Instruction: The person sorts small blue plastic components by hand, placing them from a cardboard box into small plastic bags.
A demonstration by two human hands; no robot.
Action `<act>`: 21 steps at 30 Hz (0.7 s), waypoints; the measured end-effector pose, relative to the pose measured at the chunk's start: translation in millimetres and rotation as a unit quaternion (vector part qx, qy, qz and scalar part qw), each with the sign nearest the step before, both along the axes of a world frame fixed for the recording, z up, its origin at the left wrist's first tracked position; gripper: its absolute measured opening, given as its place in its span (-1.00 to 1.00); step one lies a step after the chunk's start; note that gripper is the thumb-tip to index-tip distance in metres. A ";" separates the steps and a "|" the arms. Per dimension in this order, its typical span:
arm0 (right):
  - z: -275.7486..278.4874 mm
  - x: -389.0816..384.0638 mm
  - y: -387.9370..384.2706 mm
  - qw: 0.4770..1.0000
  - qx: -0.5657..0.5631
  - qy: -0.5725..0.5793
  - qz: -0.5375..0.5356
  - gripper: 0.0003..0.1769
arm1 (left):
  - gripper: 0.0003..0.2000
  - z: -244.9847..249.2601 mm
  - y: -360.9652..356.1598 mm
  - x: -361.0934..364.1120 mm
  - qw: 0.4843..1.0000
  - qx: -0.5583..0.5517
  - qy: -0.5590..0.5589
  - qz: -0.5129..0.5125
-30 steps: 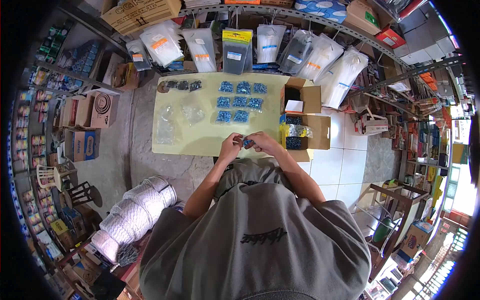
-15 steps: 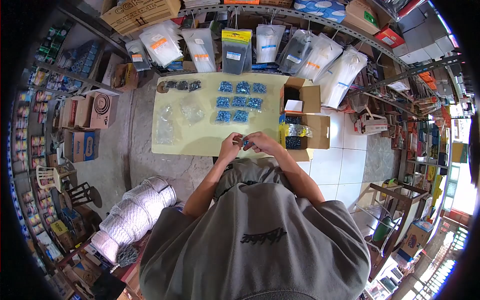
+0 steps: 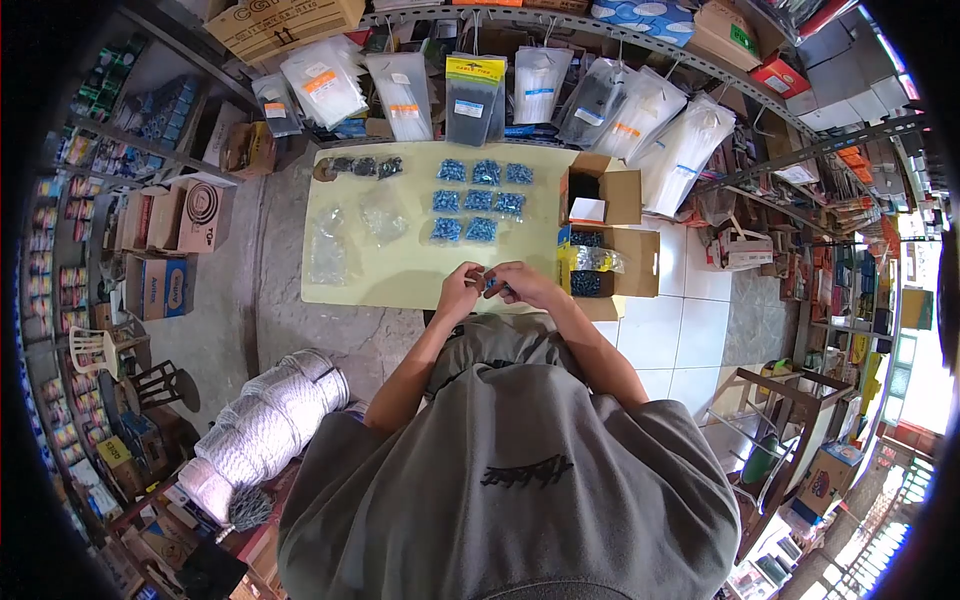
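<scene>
My left hand point(image 3: 461, 290) and my right hand point(image 3: 522, 283) meet above the front edge of the pale yellow table point(image 3: 400, 277). Between their fingers is a small bag of blue pieces point(image 3: 492, 285), largely covered by the fingertips. Beyond the hands, several clear bags of blue pieces point(image 3: 478, 202) lie in rows. Dark packs point(image 3: 366, 167) lie at the table's far left, with empty-looking clear bags point(image 3: 384, 217) nearer. At the right, an open carton point(image 3: 587, 285) holds dark blue pieces and a yellow-and-clear wrapper.
Another open carton point(image 3: 585, 190) stands behind the first, with a white card on it. Packs of cable ties point(image 3: 474, 100) hang from the rack past the table. Wrapped rope rolls point(image 3: 270, 415) lie at the lower left. Stocked shelves line both sides.
Both hands stay together at the same place, with slight finger movement around the small bag. The view has shifted very slightly.
</scene>
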State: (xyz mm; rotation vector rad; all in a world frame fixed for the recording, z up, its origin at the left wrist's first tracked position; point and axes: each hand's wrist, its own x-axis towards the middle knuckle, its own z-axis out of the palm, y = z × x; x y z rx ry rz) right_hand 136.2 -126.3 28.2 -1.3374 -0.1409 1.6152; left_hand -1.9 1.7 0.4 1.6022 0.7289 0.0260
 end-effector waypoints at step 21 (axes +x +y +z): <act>-32.8 4.3 -6.9 0.948 0.104 -0.271 0.129 -0.61 | -0.76 12.0 -0.7 -1.2 1.000 -0.021 -0.009 0.007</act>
